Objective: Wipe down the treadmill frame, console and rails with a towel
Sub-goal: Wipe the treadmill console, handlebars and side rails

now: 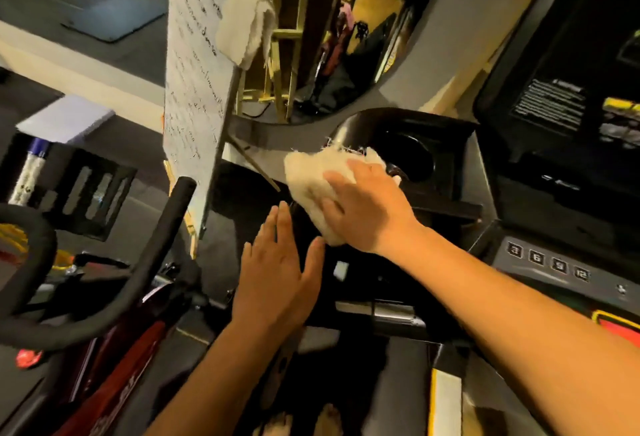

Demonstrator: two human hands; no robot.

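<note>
Looking across the treadmill console (568,144), which is filling the right half of the frame with its dark screen at upper right and a row of numbered buttons (547,262) at lower right, I am seeing the black cup-holder recess (412,155) sitting just left of it, near centre. My right hand (367,207) is pressing the pale towel (311,179) flat against the left rim of that recess, fingers spread over the cloth and pinning it rather than gripping. My left hand (277,262) is hovering open and empty below, palm down. To do this well, I am judging that I should keep the pressure even, follow the rim's curve, and refold the frayed edge so loose threads are not dragging into the recess.
</note>
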